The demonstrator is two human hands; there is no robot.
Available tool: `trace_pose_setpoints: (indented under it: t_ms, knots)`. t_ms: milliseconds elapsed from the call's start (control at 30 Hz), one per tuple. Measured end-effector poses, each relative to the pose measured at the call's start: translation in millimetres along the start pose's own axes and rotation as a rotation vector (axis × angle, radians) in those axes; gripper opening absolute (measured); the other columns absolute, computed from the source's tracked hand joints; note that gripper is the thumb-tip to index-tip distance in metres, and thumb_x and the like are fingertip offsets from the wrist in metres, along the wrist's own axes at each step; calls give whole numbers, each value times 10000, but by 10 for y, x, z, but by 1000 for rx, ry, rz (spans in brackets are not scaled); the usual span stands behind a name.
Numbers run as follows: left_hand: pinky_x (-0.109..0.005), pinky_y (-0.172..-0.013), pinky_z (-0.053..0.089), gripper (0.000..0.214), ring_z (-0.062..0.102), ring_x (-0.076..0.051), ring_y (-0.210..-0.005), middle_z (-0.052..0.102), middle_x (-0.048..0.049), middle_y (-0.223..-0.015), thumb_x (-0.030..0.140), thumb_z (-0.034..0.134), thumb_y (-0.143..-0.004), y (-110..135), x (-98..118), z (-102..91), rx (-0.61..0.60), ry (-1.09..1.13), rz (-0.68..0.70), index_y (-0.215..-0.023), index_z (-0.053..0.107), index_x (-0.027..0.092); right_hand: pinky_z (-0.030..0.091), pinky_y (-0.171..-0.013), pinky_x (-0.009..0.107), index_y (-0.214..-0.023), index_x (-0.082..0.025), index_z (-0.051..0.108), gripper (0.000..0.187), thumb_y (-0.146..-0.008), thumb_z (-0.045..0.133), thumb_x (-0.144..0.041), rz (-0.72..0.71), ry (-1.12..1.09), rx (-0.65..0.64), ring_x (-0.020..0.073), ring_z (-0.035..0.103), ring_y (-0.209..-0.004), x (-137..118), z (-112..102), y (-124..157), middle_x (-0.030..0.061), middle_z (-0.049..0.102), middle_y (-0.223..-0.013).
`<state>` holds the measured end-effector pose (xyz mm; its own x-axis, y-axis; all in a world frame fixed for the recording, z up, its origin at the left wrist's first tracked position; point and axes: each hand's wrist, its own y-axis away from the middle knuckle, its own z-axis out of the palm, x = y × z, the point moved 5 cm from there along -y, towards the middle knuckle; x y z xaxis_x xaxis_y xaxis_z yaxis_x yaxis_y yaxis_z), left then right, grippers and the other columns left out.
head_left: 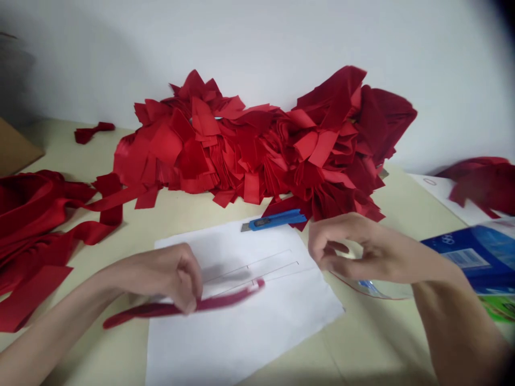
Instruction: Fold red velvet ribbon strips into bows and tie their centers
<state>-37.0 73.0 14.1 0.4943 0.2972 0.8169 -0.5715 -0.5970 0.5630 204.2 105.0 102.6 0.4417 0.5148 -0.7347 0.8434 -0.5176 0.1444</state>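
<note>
My left hand (171, 276) pinches a narrow folded strip of red ribbon (229, 298) between thumb and fingers. The ribbon lies slantwise above a white sheet of paper (193, 348), its left end reaching past the paper's edge. Thin ruled pencil lines with short cross marks run over the sheet behind it. My right hand (350, 246) hovers at the sheet's right edge, thumb and fingertips drawn together; whether something small sits between them I cannot make out. Under it is a clear, round-edged plastic container (388, 289) with something blue inside. A blue box cutter (276, 220), blade out, lies across the sheet's top edge.
A large heap of cut red ribbon pieces (241, 145) spreads along the wall. Long loose red ribbon (32, 214) lies at left, near a cardboard box (16, 145). On the right are a blue printed package (462, 257) and more red fabric (486, 185) on paper.
</note>
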Motion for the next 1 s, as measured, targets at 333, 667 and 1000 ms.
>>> trace_pose_setpoints:
  t_ms: [333,667,1000]
  knots:
    - [-255,-545,428,95,550,-151,-513,648,-6,-513,294,733,-575,179,208,-59,45,482,248,-540,711,209,369,-650,231,-742,-160,572,111,-763,501,-78,96,248,-75,87,482,-635,241,255,-224,-26,566,-692]
    - [-239,-562,367,89,508,-132,-580,608,24,-572,181,620,-664,94,102,-217,305,-72,25,-610,689,193,344,-470,206,-751,-199,534,108,-837,470,-184,113,181,227,91,438,-536,4,-256,141,-26,530,-638]
    - [-242,-522,422,73,576,-152,-516,667,3,-534,225,755,-530,183,156,-140,-64,246,297,-599,729,227,304,-547,249,-754,-193,549,95,-788,462,-176,306,640,234,119,473,-577,236,-118,-60,-9,570,-679]
